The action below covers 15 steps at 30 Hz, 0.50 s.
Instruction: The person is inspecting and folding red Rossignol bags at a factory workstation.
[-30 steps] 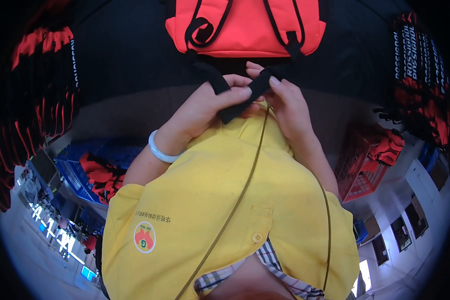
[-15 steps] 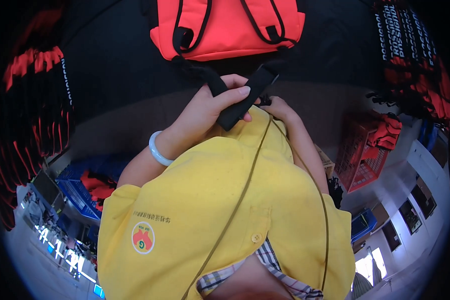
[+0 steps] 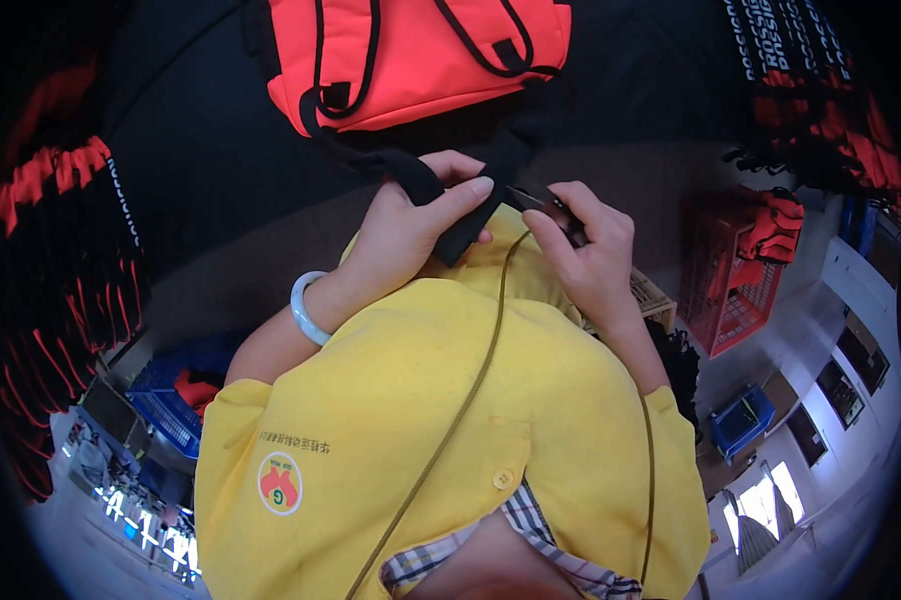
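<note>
My left hand (image 3: 395, 225) pinches a black webbing strap (image 3: 457, 238) between thumb and fingers, in front of my yellow shirt. The strap runs up to a red backpack (image 3: 410, 70) with black-edged shoulder straps, which lies on the dark surface beyond. My right hand (image 3: 600, 245) is closed around small dark thread snips (image 3: 532, 198), their tip close to the strap; whether they touch it I cannot tell. A brown cord (image 3: 485, 375) hangs from my neck and leads up toward the snips.
A dark work surface (image 3: 200, 150) spreads around the backpack. Red-and-black bags (image 3: 65, 250) hang at the left, and more black-and-red bags (image 3: 820, 110) at the right. A red crate (image 3: 735, 300) and a blue crate (image 3: 165, 405) stand below, both with red items.
My right hand has come up from beside my waist with the snips and is now close to the strap. My left hand keeps its pinch. The backpack appears farther up and left.
</note>
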Available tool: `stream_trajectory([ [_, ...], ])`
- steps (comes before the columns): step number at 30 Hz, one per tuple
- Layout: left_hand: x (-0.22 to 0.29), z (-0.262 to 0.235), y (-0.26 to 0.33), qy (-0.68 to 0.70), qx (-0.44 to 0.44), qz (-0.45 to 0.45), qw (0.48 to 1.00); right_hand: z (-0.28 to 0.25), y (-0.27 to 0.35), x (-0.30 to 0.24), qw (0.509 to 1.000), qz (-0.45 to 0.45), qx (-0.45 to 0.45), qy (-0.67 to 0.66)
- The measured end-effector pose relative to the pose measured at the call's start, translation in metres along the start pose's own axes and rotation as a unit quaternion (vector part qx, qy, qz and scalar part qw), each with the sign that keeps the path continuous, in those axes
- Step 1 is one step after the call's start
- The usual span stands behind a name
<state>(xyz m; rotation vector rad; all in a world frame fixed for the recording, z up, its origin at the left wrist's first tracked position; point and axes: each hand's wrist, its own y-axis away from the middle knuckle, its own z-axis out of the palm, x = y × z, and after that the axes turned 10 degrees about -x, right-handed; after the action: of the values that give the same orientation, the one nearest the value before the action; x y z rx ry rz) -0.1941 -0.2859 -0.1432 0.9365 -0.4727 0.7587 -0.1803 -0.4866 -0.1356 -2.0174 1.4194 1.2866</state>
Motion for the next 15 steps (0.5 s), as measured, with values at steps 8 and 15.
stream_trajectory([
  [8,0.0011,-0.0004,0.0058,-0.009,-0.027,-0.033,0.999,0.0005,-0.0043,0.0068,0.999,-0.045,-0.010,0.009],
  [15,0.0028,0.0000,0.0101,-0.015,-0.035,-0.034,0.999,-0.0031,-0.0007,0.0104,0.999,-0.032,-0.024,-0.022],
])
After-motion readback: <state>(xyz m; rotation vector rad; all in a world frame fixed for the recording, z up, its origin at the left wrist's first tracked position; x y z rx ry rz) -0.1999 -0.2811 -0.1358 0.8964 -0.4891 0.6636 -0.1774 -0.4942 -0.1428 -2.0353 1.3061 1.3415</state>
